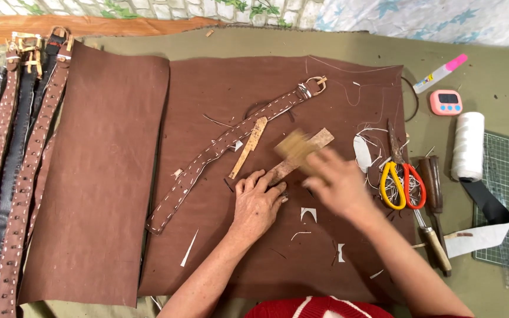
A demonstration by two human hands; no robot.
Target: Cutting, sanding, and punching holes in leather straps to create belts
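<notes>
Two hands | left fingers (264,182) press leather strip (319,141) | right hand (340,182) blurred above

The left hand (257,203) presses flat on a leather strip (301,156) lying on a brown leather sheet (254,259). The right hand (340,185), blurred, holds a wooden tool (296,147) over the strip. A studded belt (231,141) lies just beside them. Scissors (402,179), a thread spool (468,144) and a timer (446,102) sit to the right; more belts (13,171) lie at the far left.
</notes>
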